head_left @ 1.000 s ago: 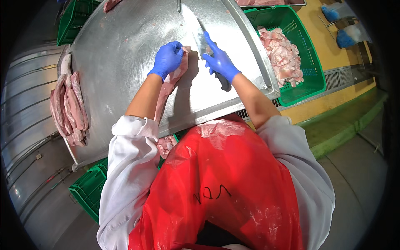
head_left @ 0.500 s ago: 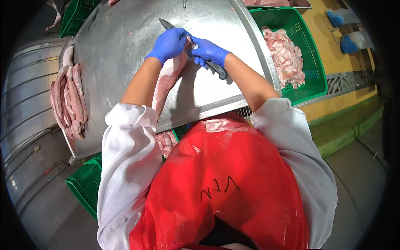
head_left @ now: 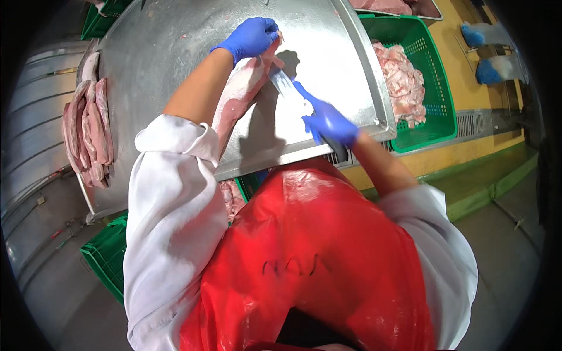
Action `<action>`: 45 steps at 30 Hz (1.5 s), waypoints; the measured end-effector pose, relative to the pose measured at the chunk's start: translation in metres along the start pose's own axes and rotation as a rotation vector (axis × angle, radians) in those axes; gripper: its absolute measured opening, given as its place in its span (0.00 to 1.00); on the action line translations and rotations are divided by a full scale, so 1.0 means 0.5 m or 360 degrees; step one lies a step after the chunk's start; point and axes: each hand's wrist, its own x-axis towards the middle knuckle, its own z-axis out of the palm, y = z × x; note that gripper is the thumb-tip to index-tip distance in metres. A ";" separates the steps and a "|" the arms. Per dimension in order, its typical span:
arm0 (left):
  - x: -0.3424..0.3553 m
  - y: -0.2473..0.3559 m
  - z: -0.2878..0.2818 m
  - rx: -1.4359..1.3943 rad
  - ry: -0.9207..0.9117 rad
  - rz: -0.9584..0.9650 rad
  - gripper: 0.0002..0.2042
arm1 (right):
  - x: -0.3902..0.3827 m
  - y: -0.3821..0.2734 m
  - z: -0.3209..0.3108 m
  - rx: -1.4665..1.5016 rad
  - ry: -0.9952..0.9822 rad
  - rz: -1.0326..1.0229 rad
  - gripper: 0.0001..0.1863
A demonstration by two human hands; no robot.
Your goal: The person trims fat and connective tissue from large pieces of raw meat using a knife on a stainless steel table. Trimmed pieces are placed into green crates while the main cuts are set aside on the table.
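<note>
My left hand, in a blue glove, pinches the far end of a long pale-pink strip of meat. That strip slants over the metal table, its near end partly behind my left forearm. In my right hand, also blue-gloved, is a knife with a black handle. Its blade points up and left, and its tip meets the right side of the meat near the held end. Motion blurs the blade and right fingers slightly. A small flap of meat sticks out beside the tip.
The metal table carries several meat strips at its left edge. A green basket at the right holds pale trimmings. More meat lies in a container below the near edge. Another green crate stands lower left.
My right hand with the knife has moved right and toward me, away from my left hand. The blade has swung round beside the meat. My left hand has shifted slightly up and right.
</note>
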 end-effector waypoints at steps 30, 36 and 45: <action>-0.069 0.051 -0.099 -0.0460 0.0370 0.0017 0.08 | 0.109 -0.052 0.257 -0.0036 0.0349 -0.0113 0.45; -0.090 0.085 -0.120 -0.0349 0.0482 0.0086 0.10 | 0.244 -0.037 0.200 -0.0302 0.0502 -0.0057 0.46; -0.163 0.028 -0.188 -0.0429 0.0628 0.0183 0.11 | 0.197 -0.011 0.274 0.0014 0.0219 -0.0176 0.46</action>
